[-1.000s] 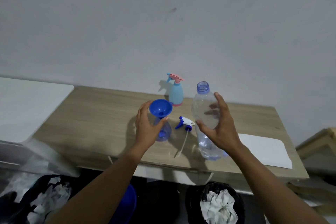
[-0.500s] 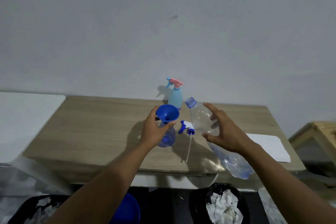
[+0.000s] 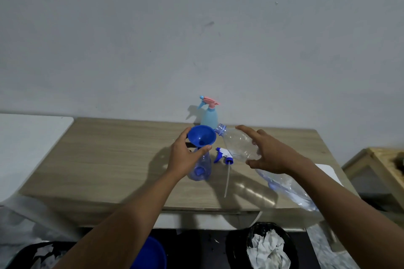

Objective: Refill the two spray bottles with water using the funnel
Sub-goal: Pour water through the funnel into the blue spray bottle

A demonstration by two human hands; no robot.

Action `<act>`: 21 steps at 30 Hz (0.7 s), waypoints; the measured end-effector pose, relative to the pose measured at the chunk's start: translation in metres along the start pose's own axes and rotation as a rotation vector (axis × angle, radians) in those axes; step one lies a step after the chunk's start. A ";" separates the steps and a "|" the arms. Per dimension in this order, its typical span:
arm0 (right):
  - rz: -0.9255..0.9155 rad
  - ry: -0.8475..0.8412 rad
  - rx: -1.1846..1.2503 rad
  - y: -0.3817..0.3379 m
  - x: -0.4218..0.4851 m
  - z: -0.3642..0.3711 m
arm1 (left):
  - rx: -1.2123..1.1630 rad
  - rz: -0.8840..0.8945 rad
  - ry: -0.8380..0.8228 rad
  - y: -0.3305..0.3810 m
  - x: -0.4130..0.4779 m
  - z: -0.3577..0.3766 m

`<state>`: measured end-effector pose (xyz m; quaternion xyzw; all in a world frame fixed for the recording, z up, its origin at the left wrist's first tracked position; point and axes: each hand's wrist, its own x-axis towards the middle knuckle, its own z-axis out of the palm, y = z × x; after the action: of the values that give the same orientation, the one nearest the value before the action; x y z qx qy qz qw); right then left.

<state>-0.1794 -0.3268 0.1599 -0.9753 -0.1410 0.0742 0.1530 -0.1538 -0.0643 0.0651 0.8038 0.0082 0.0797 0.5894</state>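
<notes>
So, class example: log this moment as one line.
left hand: steadies funnel on clear spray bottle | right hand: tilts water bottle, mouth at funnel rim | trigger head: off, on table

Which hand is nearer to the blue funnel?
Left. The left hand touches the blue funnel, steadying it. The right hand is beside it, holding the tilted water bottle.
</notes>
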 end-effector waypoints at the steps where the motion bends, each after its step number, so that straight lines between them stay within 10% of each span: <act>1: 0.006 -0.014 -0.027 -0.002 0.001 -0.003 | 0.004 0.001 -0.004 0.000 0.000 0.000; 21: 0.024 -0.129 -0.384 -0.033 0.024 -0.041 | 0.006 0.003 -0.036 0.004 0.004 -0.002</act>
<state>-0.1573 -0.3004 0.2063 -0.9814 -0.1504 0.1099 -0.0462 -0.1508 -0.0632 0.0696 0.8069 -0.0033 0.0659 0.5870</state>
